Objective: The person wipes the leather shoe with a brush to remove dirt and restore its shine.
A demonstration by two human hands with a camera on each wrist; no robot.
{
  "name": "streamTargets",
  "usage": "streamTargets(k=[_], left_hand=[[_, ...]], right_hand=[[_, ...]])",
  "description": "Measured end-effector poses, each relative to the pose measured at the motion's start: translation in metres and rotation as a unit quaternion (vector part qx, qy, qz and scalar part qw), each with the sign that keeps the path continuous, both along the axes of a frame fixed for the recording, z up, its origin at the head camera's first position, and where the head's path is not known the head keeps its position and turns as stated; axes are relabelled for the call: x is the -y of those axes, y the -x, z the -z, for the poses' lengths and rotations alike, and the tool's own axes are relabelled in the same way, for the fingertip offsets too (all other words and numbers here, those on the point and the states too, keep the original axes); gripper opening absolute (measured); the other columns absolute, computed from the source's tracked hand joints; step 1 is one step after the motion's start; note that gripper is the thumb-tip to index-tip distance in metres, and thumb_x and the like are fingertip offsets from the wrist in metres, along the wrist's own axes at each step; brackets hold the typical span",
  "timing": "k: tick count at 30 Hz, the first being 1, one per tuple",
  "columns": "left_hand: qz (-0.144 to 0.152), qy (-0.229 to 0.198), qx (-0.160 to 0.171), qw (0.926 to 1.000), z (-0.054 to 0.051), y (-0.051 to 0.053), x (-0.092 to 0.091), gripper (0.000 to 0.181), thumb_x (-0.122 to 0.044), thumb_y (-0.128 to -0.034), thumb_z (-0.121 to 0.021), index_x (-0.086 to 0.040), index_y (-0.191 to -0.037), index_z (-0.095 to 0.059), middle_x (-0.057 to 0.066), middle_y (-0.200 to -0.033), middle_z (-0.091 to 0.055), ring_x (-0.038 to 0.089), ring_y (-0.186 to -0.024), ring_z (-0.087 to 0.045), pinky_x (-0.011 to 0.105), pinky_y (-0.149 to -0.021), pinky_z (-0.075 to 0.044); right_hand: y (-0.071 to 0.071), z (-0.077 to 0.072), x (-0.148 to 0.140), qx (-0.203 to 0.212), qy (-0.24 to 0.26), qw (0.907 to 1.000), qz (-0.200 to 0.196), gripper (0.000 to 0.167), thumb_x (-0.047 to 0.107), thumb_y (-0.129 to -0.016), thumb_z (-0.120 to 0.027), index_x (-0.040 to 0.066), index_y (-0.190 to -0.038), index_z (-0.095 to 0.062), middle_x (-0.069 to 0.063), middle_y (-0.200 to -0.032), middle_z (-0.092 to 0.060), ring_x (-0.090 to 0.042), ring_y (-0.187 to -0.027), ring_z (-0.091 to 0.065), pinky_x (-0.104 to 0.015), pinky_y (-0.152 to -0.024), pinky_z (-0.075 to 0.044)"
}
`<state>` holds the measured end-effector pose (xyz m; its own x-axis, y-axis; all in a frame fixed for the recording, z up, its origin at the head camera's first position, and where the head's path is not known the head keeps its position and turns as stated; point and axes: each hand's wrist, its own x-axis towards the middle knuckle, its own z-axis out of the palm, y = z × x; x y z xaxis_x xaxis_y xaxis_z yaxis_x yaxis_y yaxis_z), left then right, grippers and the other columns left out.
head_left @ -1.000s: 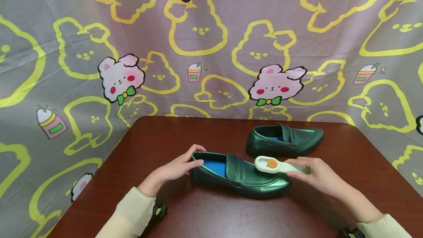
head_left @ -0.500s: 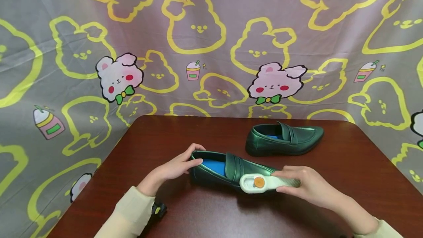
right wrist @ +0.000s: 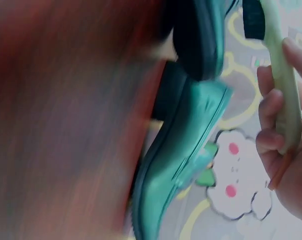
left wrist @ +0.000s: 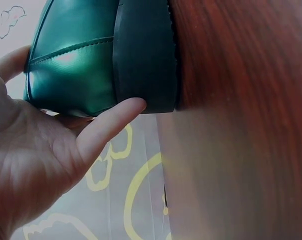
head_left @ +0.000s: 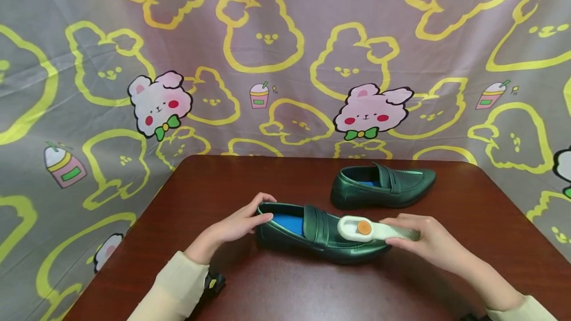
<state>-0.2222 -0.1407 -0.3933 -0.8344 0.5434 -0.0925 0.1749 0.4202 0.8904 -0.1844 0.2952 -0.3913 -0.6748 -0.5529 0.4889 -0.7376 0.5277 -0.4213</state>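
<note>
A dark green loafer (head_left: 352, 251) with a blue insole lies on the table, toe to the right. My left hand (head_left: 236, 223) holds it by the heel, thumb and fingers around the back; in the left wrist view one digit lies along the heel's sole edge. My right hand (head_left: 424, 236) grips the pale green handle of a brush (head_left: 376, 232), which has an orange round button. Its dark bristles (right wrist: 254, 21) show in the right wrist view. The brush is over the loafer's front; whether the bristles touch the leather I cannot tell.
A matching green loafer (head_left: 408, 187) stands farther back on the right, toe also to the right. The brown wooden table (head_left: 223, 177) has a cartoon-patterned cloth (head_left: 290, 83) hanging behind it and at its sides.
The brush in my right hand moved left and toward me, down the loafer's near side, then back up and right over its front. My left hand keeps its hold on the heel.
</note>
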Motion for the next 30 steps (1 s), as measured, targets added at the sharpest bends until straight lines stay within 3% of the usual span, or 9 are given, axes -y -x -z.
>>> streamTargets(k=[4,7,13,18,20,25,28,30], left_hand=[[0.001,-0.001,-0.001,1.0000,0.000,0.000,0.001,0.042,-0.033,-0.1015,-0.050,-0.022,-0.138,-0.031,0.014,-0.134,-0.039,0.035,-0.115,-0.045,0.051,-0.085,-0.049],[0.004,-0.002,-0.001,1.0000,0.000,0.000,0.001,0.042,-0.033,-0.1015,-0.050,-0.022,-0.138,-0.031,0.014,-0.134,-0.039,0.035,-0.115,-0.044,0.051,-0.085,-0.049],[0.003,0.003,0.001,1.0000,0.000,0.000,0.001,0.043,-0.034,-0.1017,-0.050,-0.022,-0.138,-0.031,0.014,-0.135,-0.038,0.035,-0.116,-0.044,0.053,-0.085,-0.048],[0.002,0.002,0.001,1.0000,0.001,-0.001,0.002,0.043,-0.034,-0.1018,-0.050,-0.022,-0.138,-0.030,0.014,-0.136,-0.037,0.035,-0.117,-0.044,0.053,-0.086,-0.048],[0.002,0.002,0.001,1.0000,0.002,-0.001,0.002,0.043,-0.034,-0.1018,-0.050,-0.022,-0.138,-0.030,0.014,-0.136,-0.037,0.035,-0.117,-0.043,0.053,-0.086,-0.048],[0.001,0.003,0.001,1.0000,0.002,-0.001,0.001,0.043,-0.034,-0.1016,-0.050,-0.023,-0.138,-0.031,0.014,-0.136,-0.038,0.035,-0.116,-0.044,0.052,-0.085,-0.048],[0.000,0.005,-0.001,1.0000,0.001,0.000,0.001,0.043,-0.034,-0.1015,-0.050,-0.023,-0.138,-0.031,0.014,-0.136,-0.038,0.035,-0.116,-0.044,0.052,-0.085,-0.048],[0.000,0.006,-0.001,1.0000,0.001,0.000,0.000,0.042,-0.034,-0.1015,-0.050,-0.023,-0.138,-0.031,0.014,-0.136,-0.038,0.035,-0.116,-0.044,0.053,-0.085,-0.048]], right_hand=[[-0.008,0.001,0.007,0.018,-0.018,0.9975,-0.066,0.039,0.019,-0.080,-0.081,0.024,-0.117,-0.070,0.019,-0.091,-0.060,0.000,-0.074,-0.053,-0.015,-0.061,-0.040],[-0.007,0.001,0.005,0.021,-0.033,0.9970,-0.067,0.039,0.020,-0.079,-0.082,0.027,-0.116,-0.070,0.021,-0.091,-0.060,0.002,-0.073,-0.052,-0.014,-0.061,-0.039],[0.006,0.004,-0.014,0.064,-0.027,0.9975,0.009,0.033,0.023,-0.082,-0.080,0.024,-0.114,-0.072,0.015,-0.098,-0.067,-0.003,-0.083,-0.058,-0.020,-0.067,-0.044],[0.012,0.003,-0.022,0.066,-0.027,0.9939,0.084,0.030,0.028,-0.082,-0.079,0.024,-0.111,-0.073,0.016,-0.090,-0.065,-0.004,-0.075,-0.053,-0.023,-0.062,-0.041],[0.010,0.002,-0.019,0.064,-0.022,0.9953,0.069,0.031,0.027,-0.082,-0.079,0.023,-0.111,-0.073,0.016,-0.090,-0.065,-0.004,-0.076,-0.053,-0.022,-0.063,-0.042],[0.002,-0.003,-0.005,0.077,-0.017,0.9957,-0.047,0.033,0.020,-0.082,-0.079,0.023,-0.115,-0.071,0.015,-0.095,-0.066,-0.003,-0.077,-0.056,-0.020,-0.062,-0.045],[0.005,-0.003,-0.005,0.087,-0.030,0.9948,-0.044,0.031,0.023,-0.084,-0.078,0.023,-0.115,-0.071,0.016,-0.095,-0.066,-0.003,-0.080,-0.057,-0.021,-0.064,-0.046],[0.012,-0.002,-0.011,0.107,-0.037,0.9936,-0.003,0.030,0.028,-0.086,-0.075,0.021,-0.115,-0.071,0.014,-0.097,-0.067,-0.004,-0.083,-0.057,-0.023,-0.066,-0.047]])
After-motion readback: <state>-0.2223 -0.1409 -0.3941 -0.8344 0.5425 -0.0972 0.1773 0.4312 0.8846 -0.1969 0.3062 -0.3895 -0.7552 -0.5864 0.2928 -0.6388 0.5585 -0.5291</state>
